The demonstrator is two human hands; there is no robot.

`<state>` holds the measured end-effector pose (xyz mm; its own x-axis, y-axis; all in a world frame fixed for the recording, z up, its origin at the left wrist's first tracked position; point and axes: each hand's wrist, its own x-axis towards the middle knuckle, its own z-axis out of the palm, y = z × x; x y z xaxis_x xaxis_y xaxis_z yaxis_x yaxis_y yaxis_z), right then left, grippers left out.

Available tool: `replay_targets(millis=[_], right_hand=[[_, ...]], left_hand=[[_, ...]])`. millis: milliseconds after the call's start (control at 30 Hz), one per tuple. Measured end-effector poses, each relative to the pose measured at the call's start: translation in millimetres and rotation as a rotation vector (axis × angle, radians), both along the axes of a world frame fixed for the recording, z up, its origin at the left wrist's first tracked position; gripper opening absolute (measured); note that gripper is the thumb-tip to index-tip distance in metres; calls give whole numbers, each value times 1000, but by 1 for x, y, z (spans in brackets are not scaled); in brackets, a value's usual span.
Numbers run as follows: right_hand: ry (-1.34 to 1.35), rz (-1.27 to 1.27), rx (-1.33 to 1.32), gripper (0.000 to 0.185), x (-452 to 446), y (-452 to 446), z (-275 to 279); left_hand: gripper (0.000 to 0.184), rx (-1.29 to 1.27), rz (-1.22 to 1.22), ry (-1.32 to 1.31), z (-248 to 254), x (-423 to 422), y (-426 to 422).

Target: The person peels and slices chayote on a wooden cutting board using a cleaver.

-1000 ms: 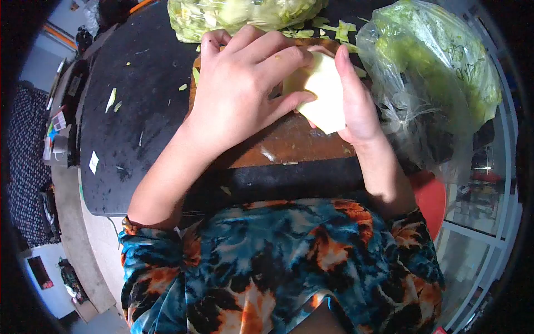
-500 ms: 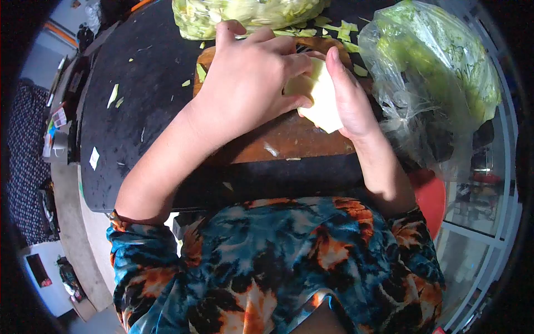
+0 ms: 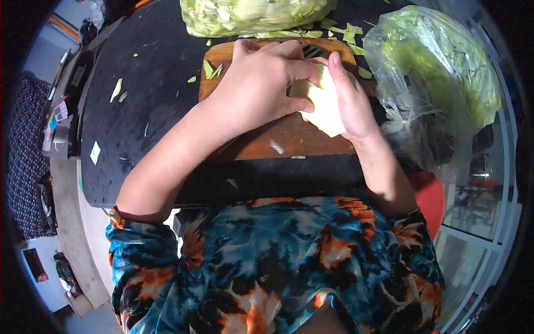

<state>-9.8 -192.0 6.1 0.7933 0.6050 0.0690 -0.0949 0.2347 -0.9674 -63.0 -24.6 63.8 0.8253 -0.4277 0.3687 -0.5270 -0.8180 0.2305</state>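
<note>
A pale green-white vegetable piece [image 3: 325, 103] with a flat cut edge is held between my two hands over a wooden cutting board [image 3: 261, 139]. My left hand [image 3: 272, 78] pinches its left side, thumb below and fingers above. My right hand [image 3: 355, 106] is closed around the right side, its thumb pointing up along the edge and its other fingers mostly hidden behind. Just beyond the fingers, a dark slotted thing [image 3: 310, 51] shows in part; its kind is unclear. Green scraps [image 3: 210, 69] lie on the board's left corner.
A clear bag of chopped pale green vegetable [image 3: 256, 16] lies beyond the board. To the right sits a clear plastic bag [image 3: 434, 72] with leafy greens. Scraps [image 3: 116, 90] dot the black tabletop [image 3: 150, 72]. A red round thing [image 3: 427, 197] is by my right elbow.
The view has shifted slightly. My left hand's raised finger has come down, and both hands still hold the vegetable piece in nearly the same place.
</note>
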Motion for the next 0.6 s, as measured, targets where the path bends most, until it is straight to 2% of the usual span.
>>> replay_targets(millis=[133, 233, 333, 467, 567, 600], right_hand=[[-39, 28, -1, 59, 2, 0, -3], [-68, -41, -46, 60, -1, 1, 0], [-2, -160, 102, 44, -8, 4, 15], [-101, -79, 292, 35, -5, 1, 31], [-95, -74, 326, 41, -16, -2, 36], [-122, -23, 317, 48, -14, -4, 36]], left_hand=[[32, 7, 22, -29, -2, -5, -2], [33, 27, 42, -110, -4, -8, -4], [33, -16, 54, -231, -1, -5, -2], [33, -74, 61, -411, 7, -3, -4], [34, -134, 73, -482, 5, -4, -3], [34, -169, 78, -494, 3, -5, -2]])
